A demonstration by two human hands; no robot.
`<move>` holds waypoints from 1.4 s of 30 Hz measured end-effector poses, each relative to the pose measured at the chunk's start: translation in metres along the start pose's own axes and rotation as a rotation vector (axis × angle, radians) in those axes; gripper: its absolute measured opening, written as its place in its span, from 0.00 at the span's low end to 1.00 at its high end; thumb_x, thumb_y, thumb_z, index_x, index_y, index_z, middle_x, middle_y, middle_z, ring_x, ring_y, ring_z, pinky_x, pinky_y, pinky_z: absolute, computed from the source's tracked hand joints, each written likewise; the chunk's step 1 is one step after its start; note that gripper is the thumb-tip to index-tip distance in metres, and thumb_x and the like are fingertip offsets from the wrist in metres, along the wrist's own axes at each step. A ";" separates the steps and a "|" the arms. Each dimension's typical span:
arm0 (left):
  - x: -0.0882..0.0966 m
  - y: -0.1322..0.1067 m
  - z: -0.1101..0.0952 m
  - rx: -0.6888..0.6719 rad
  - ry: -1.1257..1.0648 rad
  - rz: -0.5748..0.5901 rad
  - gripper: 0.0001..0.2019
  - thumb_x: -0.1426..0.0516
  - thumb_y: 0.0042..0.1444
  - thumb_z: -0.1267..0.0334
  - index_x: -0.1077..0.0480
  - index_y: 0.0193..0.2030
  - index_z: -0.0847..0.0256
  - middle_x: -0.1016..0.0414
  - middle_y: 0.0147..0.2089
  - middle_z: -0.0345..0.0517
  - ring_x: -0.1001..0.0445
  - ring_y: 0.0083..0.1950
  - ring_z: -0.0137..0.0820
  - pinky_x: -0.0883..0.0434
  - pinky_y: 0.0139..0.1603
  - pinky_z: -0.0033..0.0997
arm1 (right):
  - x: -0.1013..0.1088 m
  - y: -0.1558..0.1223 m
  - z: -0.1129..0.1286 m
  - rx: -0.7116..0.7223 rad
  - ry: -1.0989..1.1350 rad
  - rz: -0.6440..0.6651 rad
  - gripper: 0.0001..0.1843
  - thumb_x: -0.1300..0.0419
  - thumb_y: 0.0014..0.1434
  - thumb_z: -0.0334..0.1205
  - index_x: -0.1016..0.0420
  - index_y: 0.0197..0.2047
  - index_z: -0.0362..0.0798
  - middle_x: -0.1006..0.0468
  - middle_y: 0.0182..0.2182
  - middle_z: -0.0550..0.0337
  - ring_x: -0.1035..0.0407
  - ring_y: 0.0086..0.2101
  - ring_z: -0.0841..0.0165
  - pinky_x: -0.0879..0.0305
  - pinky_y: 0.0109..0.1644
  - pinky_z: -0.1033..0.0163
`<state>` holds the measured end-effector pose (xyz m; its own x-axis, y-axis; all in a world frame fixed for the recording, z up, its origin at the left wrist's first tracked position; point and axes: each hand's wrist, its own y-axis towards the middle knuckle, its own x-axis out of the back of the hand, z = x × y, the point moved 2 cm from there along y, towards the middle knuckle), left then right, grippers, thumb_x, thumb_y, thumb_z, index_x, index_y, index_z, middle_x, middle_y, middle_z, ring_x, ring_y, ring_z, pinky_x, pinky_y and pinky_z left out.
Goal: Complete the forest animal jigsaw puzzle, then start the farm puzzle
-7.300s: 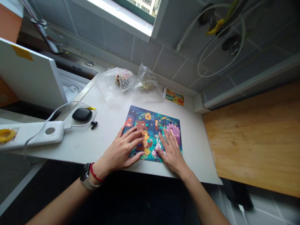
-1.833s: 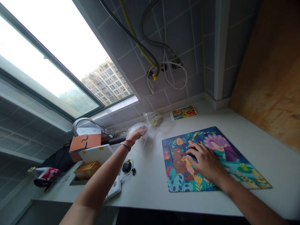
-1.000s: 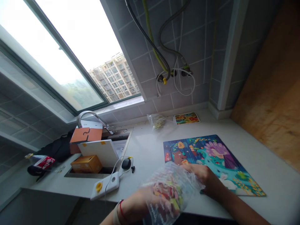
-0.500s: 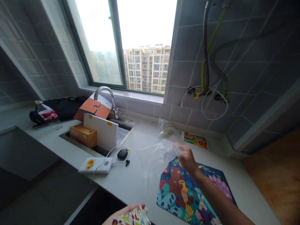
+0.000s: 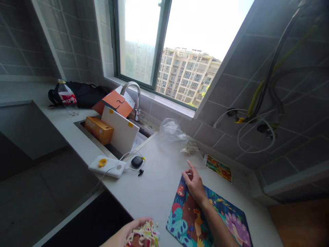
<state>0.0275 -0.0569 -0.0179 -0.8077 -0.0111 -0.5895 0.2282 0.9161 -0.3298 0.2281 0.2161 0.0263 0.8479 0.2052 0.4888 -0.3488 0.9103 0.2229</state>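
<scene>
your left hand [image 5: 130, 231] is curled closed around a clump of colourful jigsaw pieces [image 5: 142, 237], out past the counter's front edge. your right hand [image 5: 194, 185] holds nothing, its index finger [image 5: 189, 165] pointing up-left toward the wall, just above a corner of the animal-picture jigsaw puzzle [image 5: 180, 223], whose long axis runs down-right along the white counter [image 5: 156, 185].

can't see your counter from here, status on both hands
Left hand: cupping multicoloured jigsaw pieces. Right hand: open above blue forest-animal jigsaw puzzle. Crumpled clear plastic bag lies beyond.
</scene>
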 end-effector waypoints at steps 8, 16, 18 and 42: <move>-0.060 0.048 -0.071 -0.016 0.184 0.008 0.61 0.20 0.39 0.57 0.47 0.76 0.56 0.22 0.61 0.58 0.18 0.55 0.49 0.21 0.56 0.48 | 0.065 -0.093 0.004 -0.129 0.074 0.116 0.26 0.37 0.66 0.62 0.14 0.50 0.50 0.15 0.39 0.50 0.19 0.40 0.56 0.19 0.43 0.55; -0.112 0.172 -0.071 -0.450 0.582 0.137 0.64 0.22 0.42 0.60 0.55 0.80 0.57 0.30 0.67 0.62 0.23 0.64 0.52 0.27 0.68 0.54 | 0.090 -0.102 -0.007 -0.098 0.318 0.236 0.58 0.31 0.56 0.72 0.47 0.80 0.60 0.39 0.76 0.44 0.33 0.68 0.46 0.28 0.66 0.42; -0.117 0.195 -0.060 -0.528 0.699 0.213 0.68 0.22 0.42 0.59 0.60 0.82 0.57 0.29 0.67 0.63 0.24 0.65 0.53 0.28 0.69 0.55 | 0.091 -0.102 -0.021 -0.119 0.230 0.203 0.63 0.28 0.55 0.69 0.55 0.82 0.60 0.44 0.78 0.44 0.40 0.72 0.46 0.35 0.72 0.39; -0.108 0.213 -0.042 -0.778 1.198 0.547 0.82 0.21 0.40 0.43 0.79 0.83 0.54 0.61 0.84 0.68 0.53 0.83 0.62 0.47 0.83 0.59 | 0.094 -0.110 -0.041 0.124 -0.270 0.146 0.62 0.23 0.55 0.55 0.56 0.81 0.63 0.34 0.70 0.46 0.35 0.68 0.45 0.33 0.70 0.36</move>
<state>0.1407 0.1558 0.0064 -0.7592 0.3581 0.5434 0.6107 0.6807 0.4046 0.3626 0.1503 0.0134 0.6546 0.2124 0.7255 -0.5189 0.8242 0.2269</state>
